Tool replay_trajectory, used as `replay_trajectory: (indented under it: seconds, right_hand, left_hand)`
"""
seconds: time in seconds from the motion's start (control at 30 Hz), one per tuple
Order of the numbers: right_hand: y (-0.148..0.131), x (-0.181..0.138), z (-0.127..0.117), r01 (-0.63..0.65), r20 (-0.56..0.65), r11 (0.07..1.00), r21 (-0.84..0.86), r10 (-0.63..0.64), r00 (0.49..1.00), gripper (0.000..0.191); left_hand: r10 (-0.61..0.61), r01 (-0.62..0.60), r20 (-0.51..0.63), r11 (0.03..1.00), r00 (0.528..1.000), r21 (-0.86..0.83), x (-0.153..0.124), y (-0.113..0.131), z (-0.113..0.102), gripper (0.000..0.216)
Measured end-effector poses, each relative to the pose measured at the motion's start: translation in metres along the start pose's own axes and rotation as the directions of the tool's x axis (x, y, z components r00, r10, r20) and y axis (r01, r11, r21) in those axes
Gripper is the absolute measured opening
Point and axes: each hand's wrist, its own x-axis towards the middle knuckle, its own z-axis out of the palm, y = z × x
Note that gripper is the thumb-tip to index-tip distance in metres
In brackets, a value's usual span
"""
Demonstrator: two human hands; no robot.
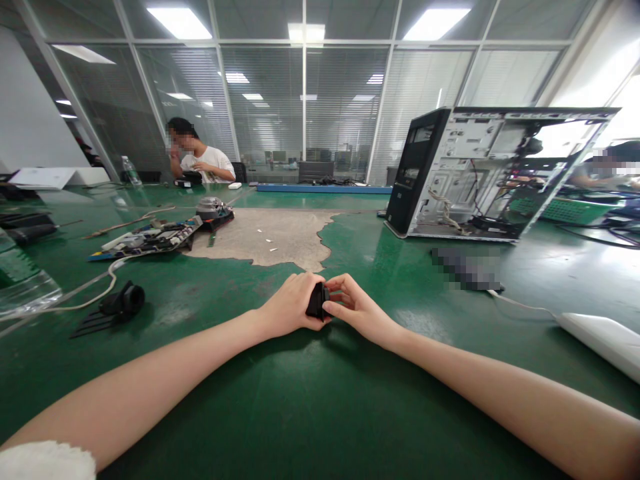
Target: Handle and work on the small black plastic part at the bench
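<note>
Just above the green table, at the middle of the view, my two hands meet around a small black block-shaped part (316, 301). My left hand (290, 303) wraps it from the left, its fingers partly covering it. From the other side, the thumb and fingers of my right hand (357, 308) pinch its right edge. What kind of part it is I cannot make out. A circuit board with components (155, 239) lies to the left, with a round metal-topped cooler (215, 208) at its far end. Nearer me on that side is a black ribbed plastic piece (117, 308).
An open computer case (465, 180) stands at the back right. A blurred dark device (467, 268) has a cable running to a white power bank-like block (600, 340). A clear bottle (23, 273) is at the left edge. A person (205, 160) sits across the table (320, 413).
</note>
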Motion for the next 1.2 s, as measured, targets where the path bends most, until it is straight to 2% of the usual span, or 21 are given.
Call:
replay_trajectory:
  seconds: [0.27, 0.47, 0.67, 0.87, 1.0, 1.2]
  right_hand:
    - [-0.0043, -0.0021, 0.0018, 0.001, 0.060, 0.997, 0.072, -0.006, 0.998, 0.026]
    - [-0.0037, -0.0008, 0.0029, 0.013, 0.026, 0.999, 0.044, -0.014, 1.000, 0.020]
    - [-0.0051, -0.0009, 0.0027, 0.009, -0.002, 1.000, -0.003, -0.009, 1.000, 0.026]
    - [-0.0040, -0.0027, 0.0028, 0.004, 0.045, 0.995, 0.101, -0.009, 0.999, 0.027]
    - [-0.0037, -0.0024, 0.0025, 0.003, 0.008, 0.999, 0.052, -0.004, 1.000, 0.021]
    - [-0.0049, -0.0018, 0.0021, -0.021, -0.034, 0.999, -0.043, 0.019, 0.999, 0.024]
  left_hand:
    - [-0.027, 0.027, 0.019, 1.000, 0.999, 0.007, 0.0003, 0.0006, -0.0020, 0.052]
    - [-0.029, 0.029, 0.009, 1.000, 1.000, 0.006, -0.0002, 0.0013, -0.0024, 0.052]
    - [-0.019, 0.019, 0.001, 1.000, 1.000, -0.014, 0.0001, -0.0003, -0.0011, 0.051]
    - [-0.029, 0.029, 0.009, 1.000, 1.000, -0.006, 0.0006, 0.0002, -0.0015, 0.052]
    - [-0.024, 0.024, -0.001, 1.000, 1.000, -0.012, 0.0008, 0.0005, -0.0010, 0.051]
    - [-0.012, 0.012, 0.005, 1.000, 1.000, -0.006, 0.0009, 0.0003, -0.0014, 0.050]
